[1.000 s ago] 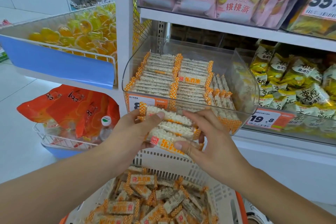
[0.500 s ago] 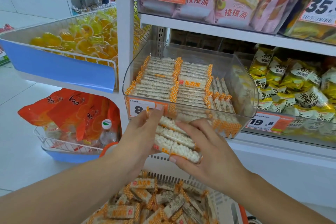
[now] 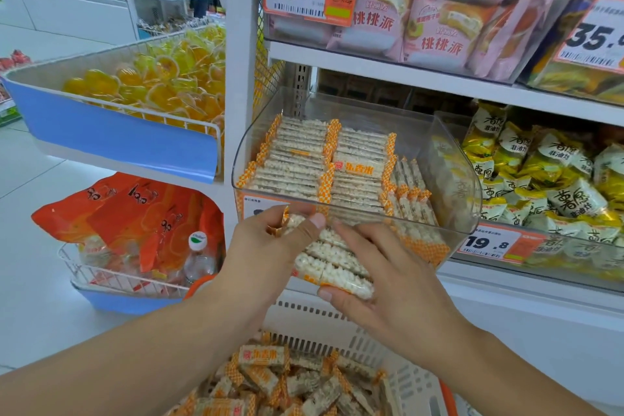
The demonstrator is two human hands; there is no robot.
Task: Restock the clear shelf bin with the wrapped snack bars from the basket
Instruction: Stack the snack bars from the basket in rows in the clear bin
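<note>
Just below the near rim of the clear bin [image 3: 449, 179], left hand [image 3: 266, 246] and right hand [image 3: 388, 277] together grasp a stack of snack bars [image 3: 332, 263] above the basket [image 3: 320, 321].

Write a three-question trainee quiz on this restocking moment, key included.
1. True or false: both hands grip the same stack of snack bars.
2. The stack is: A) inside the clear bin, B) in front of the bin's front wall, above the basket, C) lying in the basket.
3. What price shows on the tag right of the bin?

Key: 1 true: left hand, right hand. 2 B. 3 19.8, price tag.
</note>
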